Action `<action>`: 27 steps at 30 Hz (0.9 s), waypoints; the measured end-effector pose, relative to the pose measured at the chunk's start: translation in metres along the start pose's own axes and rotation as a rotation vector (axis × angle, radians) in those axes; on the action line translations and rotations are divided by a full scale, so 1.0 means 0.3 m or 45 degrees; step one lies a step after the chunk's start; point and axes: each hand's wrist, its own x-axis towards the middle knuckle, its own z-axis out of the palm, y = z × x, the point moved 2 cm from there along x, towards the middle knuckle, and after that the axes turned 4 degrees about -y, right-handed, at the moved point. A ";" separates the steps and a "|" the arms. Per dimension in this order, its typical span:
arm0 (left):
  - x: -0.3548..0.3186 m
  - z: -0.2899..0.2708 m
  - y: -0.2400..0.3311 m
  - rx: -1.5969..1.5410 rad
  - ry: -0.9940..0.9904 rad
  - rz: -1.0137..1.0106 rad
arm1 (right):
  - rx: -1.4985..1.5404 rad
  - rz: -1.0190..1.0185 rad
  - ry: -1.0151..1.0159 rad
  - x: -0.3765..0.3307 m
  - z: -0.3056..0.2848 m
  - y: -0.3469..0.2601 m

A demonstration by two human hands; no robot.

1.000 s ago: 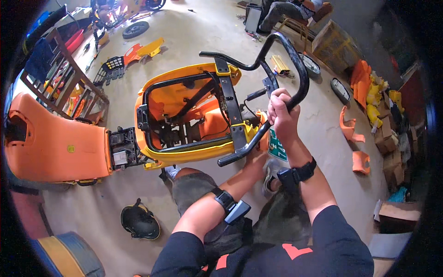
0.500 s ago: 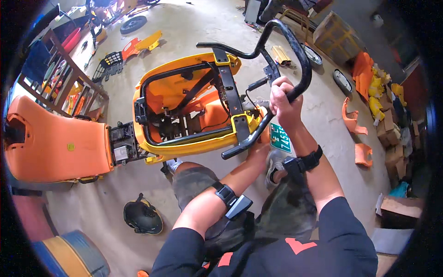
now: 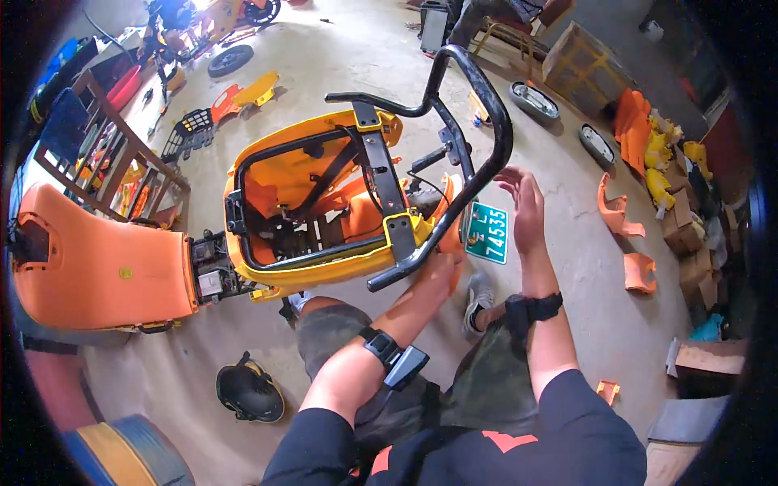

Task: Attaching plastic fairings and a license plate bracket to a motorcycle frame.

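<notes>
— Where's the black rear rack (image 3: 454,138)?
— Bolted on the yellow scooter tail (image 3: 324,202), twelve o'clock of the knees.
— And the hands?
— Right hand (image 3: 525,206) open, fingers spread, just off the bar; left hand (image 3: 438,271) presses the tail's underside — grip hidden.

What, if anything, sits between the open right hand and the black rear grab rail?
Nothing visible. The right hand is open, just right of the black grab rail, with bare floor behind the gap. The green plate hangs lower, beside the palm.

Bare concrete floor (image 3: 340,65), daylit, wooden rack (image 3: 105,154) at left, cardboard boxes (image 3: 689,364) at right, loose orange panels (image 3: 628,235).
</notes>
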 end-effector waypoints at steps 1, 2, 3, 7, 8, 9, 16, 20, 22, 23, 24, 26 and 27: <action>0.022 -0.005 -0.013 0.108 0.093 -0.007 | -0.169 0.236 0.116 0.004 -0.030 0.050; 0.035 -0.012 -0.023 0.124 0.097 -0.014 | -0.220 0.209 0.090 -0.004 -0.025 0.094; 0.043 -0.014 -0.027 0.011 0.004 0.090 | -0.304 0.325 0.159 -0.020 -0.028 0.136; 0.033 -0.008 -0.035 -0.042 -0.205 0.062 | -0.681 0.389 -0.184 -0.051 0.034 0.243; 0.023 0.005 -0.028 -0.151 -0.267 0.168 | -0.754 0.344 -0.166 -0.054 0.040 0.247; 0.015 0.016 -0.024 -0.144 -0.245 0.125 | -0.816 0.221 -0.133 -0.053 0.043 0.241; -0.063 0.074 0.062 0.009 -0.092 0.233 | -0.607 0.224 0.135 -0.032 -0.008 0.122; -0.114 0.101 0.085 -0.089 -0.078 0.211 | -0.679 -0.056 0.235 -0.072 -0.032 0.019; -0.121 0.109 0.098 -0.100 -0.077 0.284 | -0.740 -0.284 0.227 -0.095 -0.033 -0.023; -0.121 0.111 0.104 -0.079 -0.082 0.303 | -0.747 -0.277 0.222 -0.099 -0.033 -0.031; -0.119 0.113 0.108 -0.103 -0.087 0.328 | -0.732 -0.332 0.209 -0.106 -0.031 -0.038; -0.115 0.123 0.108 -0.057 -0.085 0.359 | -0.715 -0.378 0.178 -0.117 -0.034 -0.039; -0.111 0.128 0.109 -0.091 -0.125 0.409 | -0.721 -0.392 0.184 -0.121 -0.037 -0.034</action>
